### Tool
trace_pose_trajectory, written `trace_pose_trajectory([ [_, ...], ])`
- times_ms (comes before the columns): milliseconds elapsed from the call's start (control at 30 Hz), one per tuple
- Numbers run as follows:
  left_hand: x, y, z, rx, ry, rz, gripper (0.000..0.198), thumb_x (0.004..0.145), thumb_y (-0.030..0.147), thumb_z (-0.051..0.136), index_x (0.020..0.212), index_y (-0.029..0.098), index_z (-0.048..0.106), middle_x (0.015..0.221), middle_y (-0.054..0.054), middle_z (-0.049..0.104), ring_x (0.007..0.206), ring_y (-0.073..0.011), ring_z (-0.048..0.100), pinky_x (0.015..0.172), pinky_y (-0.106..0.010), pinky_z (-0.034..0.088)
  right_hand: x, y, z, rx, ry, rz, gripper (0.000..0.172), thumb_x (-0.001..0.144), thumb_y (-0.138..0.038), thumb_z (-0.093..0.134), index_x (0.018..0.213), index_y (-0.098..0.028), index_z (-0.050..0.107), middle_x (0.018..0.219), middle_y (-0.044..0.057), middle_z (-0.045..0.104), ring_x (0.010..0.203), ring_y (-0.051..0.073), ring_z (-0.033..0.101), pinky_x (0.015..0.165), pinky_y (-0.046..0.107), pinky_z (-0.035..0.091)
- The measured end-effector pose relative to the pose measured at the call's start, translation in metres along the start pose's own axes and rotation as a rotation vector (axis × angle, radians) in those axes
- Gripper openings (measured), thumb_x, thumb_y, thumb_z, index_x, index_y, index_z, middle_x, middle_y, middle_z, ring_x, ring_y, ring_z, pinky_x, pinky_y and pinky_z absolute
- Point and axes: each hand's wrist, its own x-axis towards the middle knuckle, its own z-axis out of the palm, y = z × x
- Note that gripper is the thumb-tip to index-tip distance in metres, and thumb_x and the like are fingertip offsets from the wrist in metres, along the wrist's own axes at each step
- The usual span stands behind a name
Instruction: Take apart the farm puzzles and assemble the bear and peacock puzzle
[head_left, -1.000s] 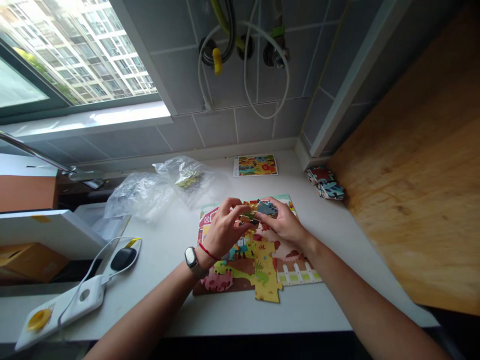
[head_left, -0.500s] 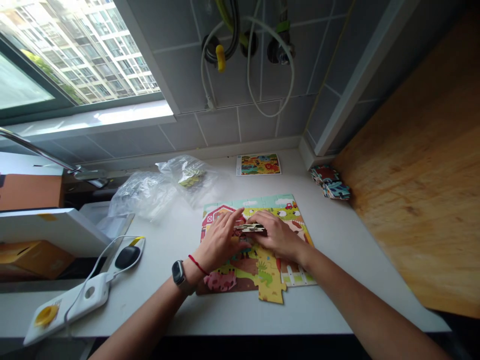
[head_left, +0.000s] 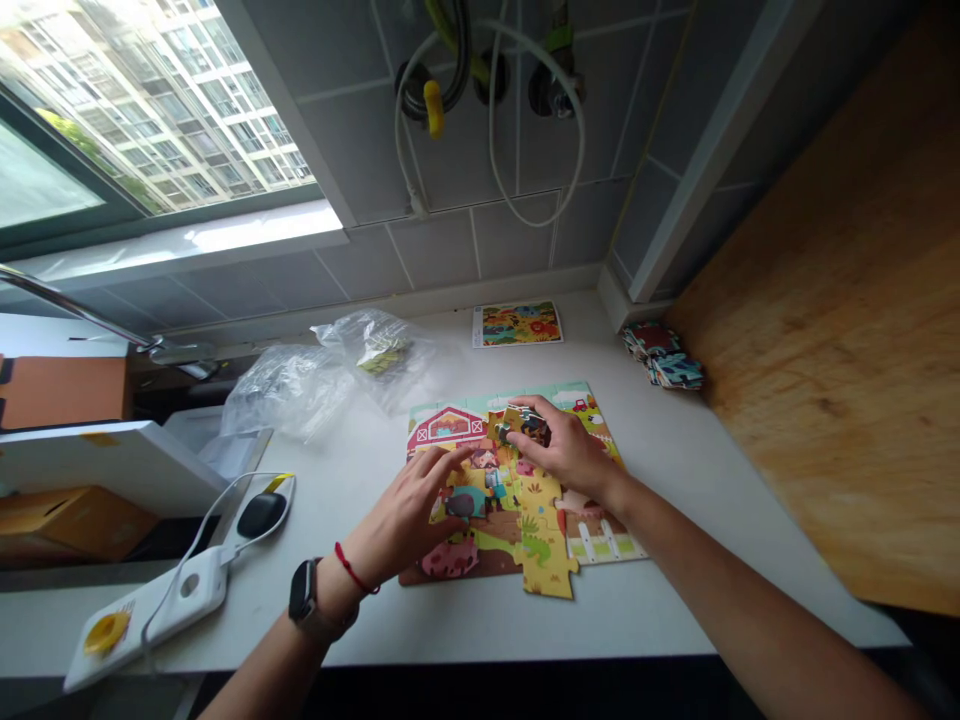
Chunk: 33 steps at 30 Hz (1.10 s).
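Observation:
A colourful farm jigsaw puzzle (head_left: 517,500) lies flat on the white counter (head_left: 675,440). My right hand (head_left: 566,450) is closed on a small stack of loose puzzle pieces (head_left: 517,425), held just above the puzzle's upper middle. My left hand (head_left: 409,515) rests on the puzzle's left part with fingers stretched out, fingertips on the assembled pieces. A watch and a red string are on my left wrist.
A reference picture card (head_left: 517,323) lies by the tiled wall. Two plastic bags (head_left: 337,370) sit at the back left. A pile of puzzle pieces (head_left: 664,357) sits by the wooden panel (head_left: 832,330). A white device with cable (head_left: 161,600) lies at the left.
Both hands held the stack of pieces together over the puzzle. Now my left hand has let go and moved down-left onto the puzzle; my right hand keeps the stack.

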Motion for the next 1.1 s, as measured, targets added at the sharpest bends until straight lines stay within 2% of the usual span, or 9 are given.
trace_pose_trajectory([
  [133, 0.003, 0.002, 0.005, -0.018, 0.080, 0.090, 0.084, 0.081, 0.005, 0.078, 0.153, 0.032, 0.043, 0.137, -0.009, 0.059, 0.126, -0.0290, 0.062, 0.103, -0.046, 0.061, 0.001, 0.002, -0.003, -0.029, 0.011, -0.031, 0.039, 0.095, -0.034, 0.069, 0.133, -0.025, 0.063, 0.117, 0.007, 0.078, 0.100, 0.024, 0.074, 0.090, 0.036, 0.056],
  [267, 0.011, 0.000, 0.026, -0.066, 0.222, 0.141, 0.070, 0.090, 0.010, 0.073, 0.150, 0.030, 0.043, 0.138, -0.010, 0.056, 0.127, -0.0275, 0.061, 0.103, -0.045, 0.061, 0.002, 0.003, -0.006, -0.019, -0.087, -0.113, 0.035, 0.099, -0.040, 0.065, 0.131, -0.025, 0.066, 0.129, 0.009, 0.075, 0.117, 0.027, 0.072, 0.101, 0.040, 0.054],
  [400, 0.028, 0.002, 0.044, -0.046, 0.347, 0.115, 0.059, 0.095, 0.016, 0.071, 0.146, 0.032, 0.046, 0.136, -0.010, 0.055, 0.122, -0.0269, 0.064, 0.099, -0.046, 0.062, 0.001, 0.001, -0.009, -0.017, -0.192, -0.174, 0.050, 0.094, -0.048, 0.073, 0.138, -0.028, 0.064, 0.139, 0.010, 0.071, 0.125, 0.030, 0.068, 0.105, 0.044, 0.054],
  [500, 0.039, 0.008, 0.046, 0.004, 0.410, 0.108, 0.057, 0.096, 0.017, 0.071, 0.145, 0.032, 0.046, 0.134, -0.010, 0.056, 0.122, -0.0269, 0.064, 0.101, -0.046, 0.060, 0.001, 0.002, -0.008, -0.056, -0.182, -0.192, 0.054, 0.088, -0.037, 0.082, 0.138, -0.030, 0.065, 0.135, 0.008, 0.073, 0.123, 0.030, 0.069, 0.105, 0.044, 0.054],
  [600, 0.039, 0.020, 0.041, 0.004, 0.493, 0.079, 0.055, 0.096, 0.028, 0.074, 0.143, 0.030, 0.046, 0.133, -0.011, 0.057, 0.123, -0.0288, 0.063, 0.099, -0.047, 0.060, 0.002, 0.007, -0.006, -0.067, -0.146, -0.177, 0.042, 0.090, -0.028, 0.078, 0.131, -0.029, 0.068, 0.126, 0.007, 0.076, 0.114, 0.027, 0.072, 0.099, 0.041, 0.056],
  [700, 0.030, 0.037, 0.039, -0.038, 0.315, 0.082, 0.055, 0.093, 0.048, 0.076, 0.139, 0.028, 0.051, 0.132, -0.012, 0.062, 0.118, -0.0296, 0.066, 0.096, -0.047, 0.060, 0.004, 0.012, -0.005, -0.075, -0.077, -0.163, 0.038, 0.091, -0.025, 0.077, 0.127, -0.026, 0.068, 0.122, 0.007, 0.077, 0.111, 0.026, 0.073, 0.098, 0.039, 0.055],
  [833, 0.017, 0.057, 0.046, 0.000, -0.063, 0.201, 0.115, 0.066, 0.079, 0.082, 0.158, 0.027, 0.037, 0.156, -0.020, 0.050, 0.141, -0.0447, 0.051, 0.114, -0.063, 0.047, 0.006, 0.015, -0.006, -0.129, 0.002, -0.119, 0.036, 0.090, -0.025, 0.076, 0.125, -0.022, 0.068, 0.120, 0.008, 0.077, 0.111, 0.027, 0.072, 0.099, 0.039, 0.054],
  [933, 0.012, 0.061, 0.054, 0.013, -0.129, 0.197, 0.124, 0.069, 0.077, 0.083, 0.165, 0.027, 0.024, 0.164, -0.022, 0.041, 0.153, -0.0472, 0.036, 0.120, -0.067, 0.038, 0.005, 0.013, -0.006, -0.131, -0.010, -0.102, 0.036, 0.091, -0.027, 0.076, 0.126, -0.022, 0.067, 0.122, 0.009, 0.076, 0.110, 0.026, 0.072, 0.098, 0.039, 0.054],
  [1100, 0.013, 0.061, 0.052, -0.050, -0.134, 0.144, 0.113, 0.067, 0.055, 0.095, 0.160, 0.029, 0.034, 0.159, -0.018, 0.045, 0.151, -0.0442, 0.039, 0.118, -0.065, 0.042, 0.005, 0.013, -0.006, -0.126, -0.018, -0.095, 0.036, 0.090, -0.026, 0.076, 0.125, -0.023, 0.067, 0.120, 0.009, 0.077, 0.107, 0.026, 0.073, 0.096, 0.039, 0.054],
])
